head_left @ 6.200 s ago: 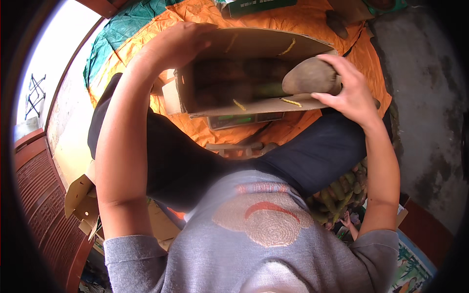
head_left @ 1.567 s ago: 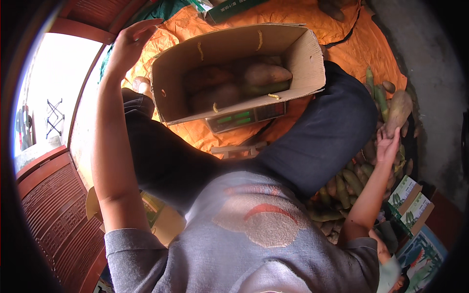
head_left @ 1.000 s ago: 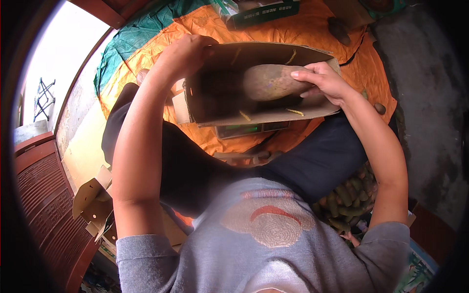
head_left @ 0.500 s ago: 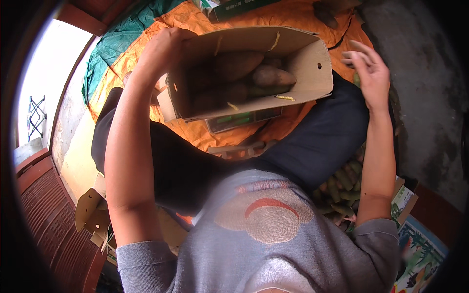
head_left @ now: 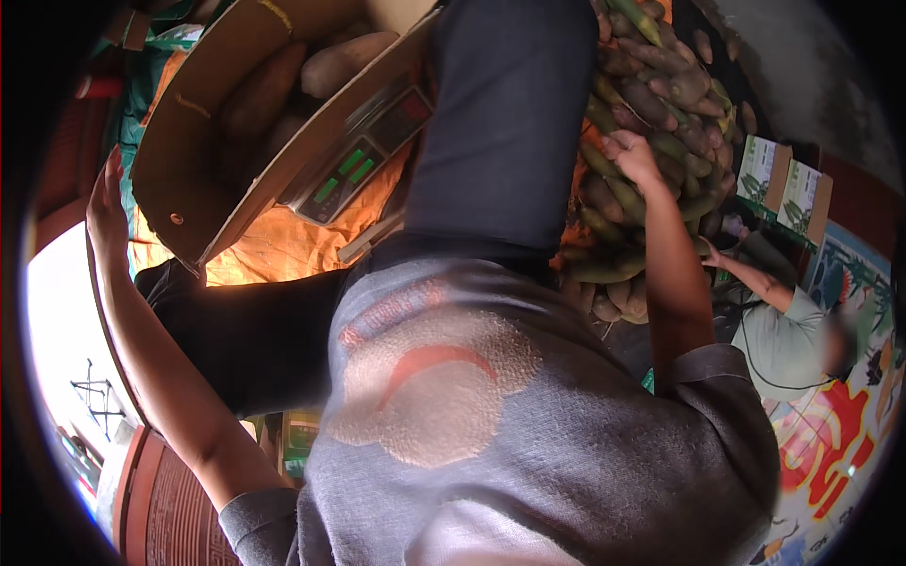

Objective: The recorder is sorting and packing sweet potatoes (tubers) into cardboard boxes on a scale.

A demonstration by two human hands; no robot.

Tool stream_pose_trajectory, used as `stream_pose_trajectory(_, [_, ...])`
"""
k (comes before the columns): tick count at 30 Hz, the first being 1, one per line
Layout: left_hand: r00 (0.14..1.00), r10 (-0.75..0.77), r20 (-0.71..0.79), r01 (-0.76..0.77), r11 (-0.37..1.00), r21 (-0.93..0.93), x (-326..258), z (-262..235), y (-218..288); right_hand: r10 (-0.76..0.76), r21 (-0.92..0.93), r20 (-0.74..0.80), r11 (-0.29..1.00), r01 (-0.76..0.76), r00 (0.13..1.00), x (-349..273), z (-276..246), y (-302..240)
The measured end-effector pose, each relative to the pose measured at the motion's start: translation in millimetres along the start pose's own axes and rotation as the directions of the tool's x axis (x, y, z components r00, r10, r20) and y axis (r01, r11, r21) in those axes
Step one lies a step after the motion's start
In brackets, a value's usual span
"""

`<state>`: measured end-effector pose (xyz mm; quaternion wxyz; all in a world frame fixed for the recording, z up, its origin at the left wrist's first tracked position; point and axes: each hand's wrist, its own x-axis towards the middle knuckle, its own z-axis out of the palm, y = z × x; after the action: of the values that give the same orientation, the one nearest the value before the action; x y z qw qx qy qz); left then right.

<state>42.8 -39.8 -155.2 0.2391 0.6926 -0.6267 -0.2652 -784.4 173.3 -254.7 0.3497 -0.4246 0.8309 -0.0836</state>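
A cardboard box with yellow cord loops stands tilted in the view at upper left, holding several thick brown root vegetables. Under it is a digital scale with green lit displays. My left hand is open beside the box's left side, its fingers stretched out and holding nothing. Over a heap of brown and green root vegetables, beyond my bent leg, my right hand reaches down. Its fingers are loosely bent and apart at the vegetables, with none lifted; the fingertips are partly hidden.
An orange tarp lies beneath the scale. At the right, another person in a light shirt has a hand near the heap. Small printed cartons stand beside it. My dark-trousered leg lies between box and heap.
The view has swung right, so the box now appears at upper left. My left hand has come off the box's edge. My right hand has gone from the air to the heap.
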Motion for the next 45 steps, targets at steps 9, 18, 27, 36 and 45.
stream_pose_trajectory(9, [0.969, -0.237, -0.074, 0.217, 0.952, -0.218, -24, -13, -25, 0.12, -0.117, -0.01, 0.986, -0.121, 0.993, -26, 132, 105])
stream_pose_trajectory(18, [0.936, -0.302, -0.181, 0.247, 0.93, -0.274, -29, -31, -44, 0.21, -0.093, 0.126, 0.976, -0.199, 0.97, 36, 191, 34])
stream_pose_trajectory(27, [0.939, -0.241, -0.245, 0.191, 0.959, -0.208, -22, -16, -3, -0.054, -0.17, -0.182, 0.985, 0.023, 0.982, 27, 152, 23])
stream_pose_trajectory(36, [0.999, -0.034, 0.004, 0.033, 0.997, 0.07, 0, -30, 88, -0.324, -0.272, -0.637, 0.944, 0.189, 0.699, 46, 26, -45])
stream_pose_trajectory(45, [0.965, 0.08, 0.25, -0.157, 0.938, 0.308, 7, -13, 72, -0.488, 0.096, -0.738, 0.609, 0.787, 0.467, -35, -94, -348])
